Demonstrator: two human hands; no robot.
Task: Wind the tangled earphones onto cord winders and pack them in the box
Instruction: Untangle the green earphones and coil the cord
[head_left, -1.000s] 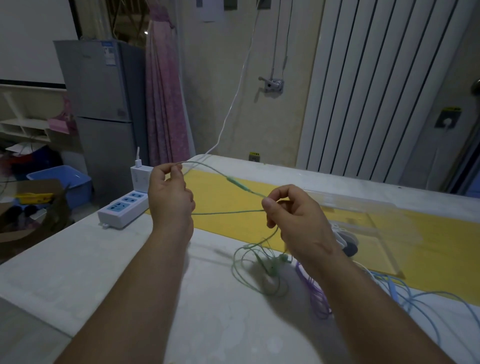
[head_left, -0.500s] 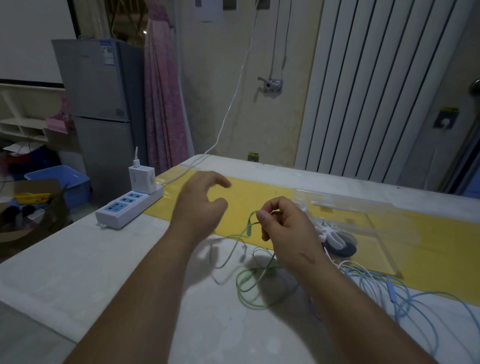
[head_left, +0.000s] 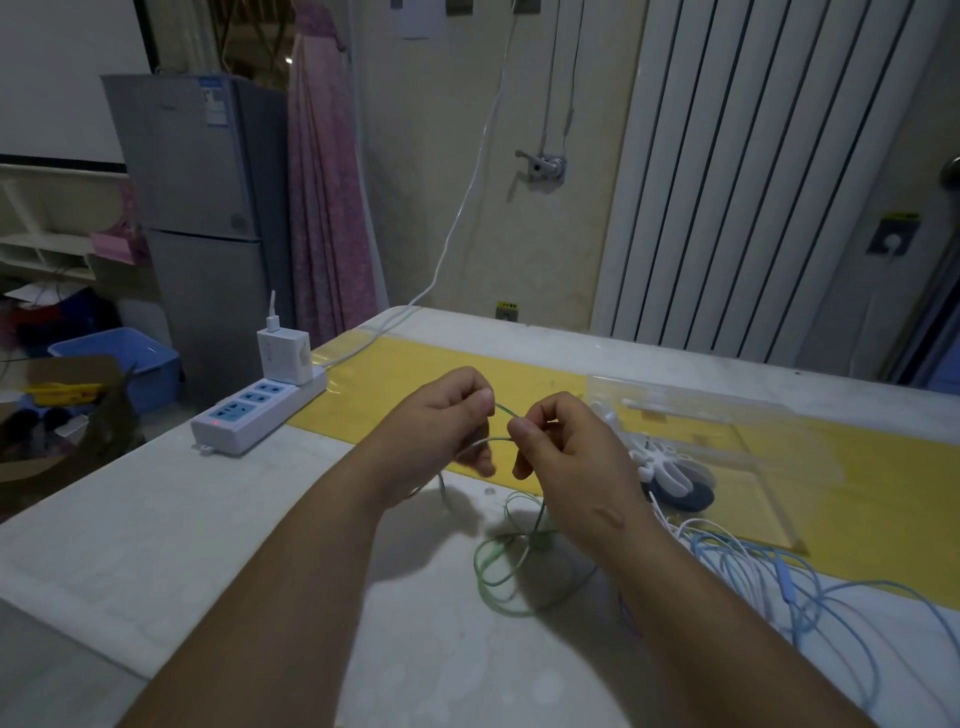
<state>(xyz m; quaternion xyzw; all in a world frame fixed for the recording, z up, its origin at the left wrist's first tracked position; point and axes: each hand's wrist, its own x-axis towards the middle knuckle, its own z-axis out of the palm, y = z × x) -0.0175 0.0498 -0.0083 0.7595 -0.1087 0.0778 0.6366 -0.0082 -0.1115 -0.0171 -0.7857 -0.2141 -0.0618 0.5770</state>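
Left hand (head_left: 441, 431): raised above the table; thumb and forefinger pinch the green earphones' cord, the other fingers curled beneath.
Right hand (head_left: 566, 457): level with the left and just beside it; thumb and forefinger pinch the same cord, the remaining fingers bent inward.
Green earphones (head_left: 540, 543): a short span runs taut between the two pinches; the rest hangs down and lies in loose loops on the table under the right wrist.
Table (head_left: 208, 519): pale top crossed by a yellow runner (head_left: 395, 374).
Clear box (head_left: 675, 400): transparent, on the runner, right of the hands.
Cord winders (head_left: 667, 465): a white one resting on a dark one, at the box's near-left side.
Blue earphones (head_left: 784, 577): tangled with a white cable on the table at right, near the right forearm.
Power strip (head_left: 254, 413): at the table's left edge, with a white charger (head_left: 283, 356) plugged into its far end.
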